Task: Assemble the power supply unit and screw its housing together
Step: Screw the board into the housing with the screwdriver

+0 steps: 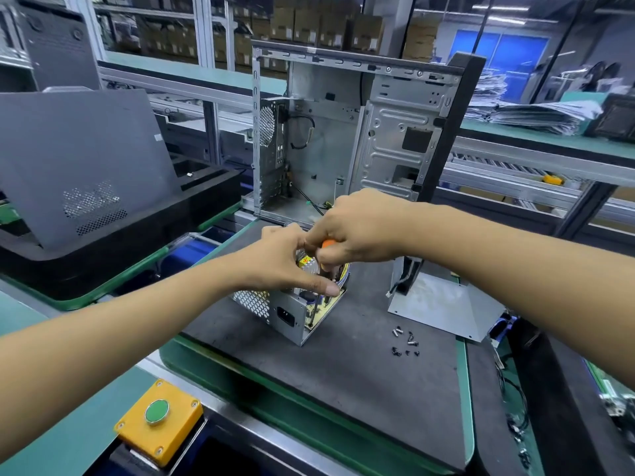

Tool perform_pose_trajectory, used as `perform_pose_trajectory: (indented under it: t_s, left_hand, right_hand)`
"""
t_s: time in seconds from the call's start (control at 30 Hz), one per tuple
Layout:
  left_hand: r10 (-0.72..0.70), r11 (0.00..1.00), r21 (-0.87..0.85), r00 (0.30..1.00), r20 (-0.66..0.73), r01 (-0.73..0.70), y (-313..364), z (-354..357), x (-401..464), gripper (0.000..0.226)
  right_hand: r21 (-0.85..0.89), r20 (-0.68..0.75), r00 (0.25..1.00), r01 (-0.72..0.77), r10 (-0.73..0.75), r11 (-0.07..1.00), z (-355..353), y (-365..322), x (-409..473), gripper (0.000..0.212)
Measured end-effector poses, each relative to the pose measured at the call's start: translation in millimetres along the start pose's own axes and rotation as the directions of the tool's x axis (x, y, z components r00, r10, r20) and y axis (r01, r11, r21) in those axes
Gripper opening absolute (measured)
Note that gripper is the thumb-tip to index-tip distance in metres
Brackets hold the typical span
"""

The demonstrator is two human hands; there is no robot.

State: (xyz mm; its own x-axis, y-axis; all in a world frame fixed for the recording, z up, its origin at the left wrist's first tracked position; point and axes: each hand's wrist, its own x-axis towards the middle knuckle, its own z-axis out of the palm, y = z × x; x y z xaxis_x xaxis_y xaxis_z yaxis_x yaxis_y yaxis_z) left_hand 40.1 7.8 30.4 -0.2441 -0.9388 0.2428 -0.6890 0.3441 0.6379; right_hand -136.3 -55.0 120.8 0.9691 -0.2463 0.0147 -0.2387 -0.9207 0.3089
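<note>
Your hands cover most of the open power supply unit [302, 310] at the middle of the frame, so you cannot see much of its inside. Your right hand [357, 228] hides nearly all of the orange-handled screwdriver [328, 243]; only a sliver of handle and the lower shaft show. The loose screws [405, 341] right of centre are too small to tell apart. The frame's edges cut off both your forearms.

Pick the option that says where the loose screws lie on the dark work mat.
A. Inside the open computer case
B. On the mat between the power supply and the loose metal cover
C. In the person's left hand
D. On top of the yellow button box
B: the loose screws lie on the mat, right of the power supply and just in front of the metal cover.
</note>
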Motion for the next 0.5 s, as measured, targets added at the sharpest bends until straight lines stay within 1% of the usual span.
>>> perform_pose_trajectory:
  t_s: [0.07, 0.13, 0.17, 0.27, 0.3, 0.33, 0.37, 0.43, 0.47, 0.5]
  left_hand:
    - [0.018, 1.0, 0.003, 1.0, 0.018, -0.018, -1, 1, 1, 0.041]
    - [-0.001, 0.998, -0.058, 0.998, 0.066, 0.005, -5, -5, 1, 0.048]
    - [-0.001, 0.997, -0.083, 0.996, 0.092, 0.009, -7, -8, 1, 0.047]
    - [0.077, 0.983, -0.177, 0.979, 0.19, -0.043, -6, -11, 0, 0.023]
    - [0.094, 0.977, -0.206, 0.976, 0.198, -0.053, -5, -10, 0, 0.021]
    - [0.096, 0.977, -0.205, 0.979, 0.177, -0.059, -3, -9, 0, 0.02]
    - [0.076, 0.985, -0.165, 0.988, 0.132, -0.054, -2, -6, 1, 0.023]
    - [0.003, 0.999, -0.036, 1.0, 0.012, -0.003, -1, -2, 2, 0.041]
    - [-0.02, 1.0, -0.003, 1.0, -0.022, 0.019, -3, -1, 2, 0.046]
    - [-0.024, 1.0, -0.014, 0.999, -0.025, 0.024, -4, -1, 2, 0.045]
  right_hand:
    - [-0.016, -0.036, 0.999, -0.014, 0.013, 1.0, 4, -1, 1, 0.02]
    - [-0.005, -0.043, 0.999, -0.006, 0.006, 1.0, 5, -2, 1, 0.02]
    - [0.014, -0.035, 0.999, 0.003, -0.003, 1.0, 4, -3, 1, 0.023]
    - [0.077, 0.008, 1.0, -0.007, 0.006, 0.997, 0, -2, 1, 0.024]
    - [0.087, 0.02, 1.0, -0.021, 0.02, 0.996, -1, -2, 1, 0.019]
    - [0.084, 0.027, 0.999, -0.033, 0.031, 0.996, -1, -1, 2, 0.014]
    - [0.073, 0.028, 0.999, -0.044, 0.043, 0.996, 0, -2, 4, 0.016]
    - [0.026, 0.014, 0.998, -0.059, 0.058, 0.998, 3, -3, 5, 0.023]
    - [0.009, -0.003, 0.998, -0.062, 0.062, 0.998, 5, -4, 4, 0.021]
    - [0.004, -0.014, 0.998, -0.061, 0.061, 0.998, 6, -4, 4, 0.017]
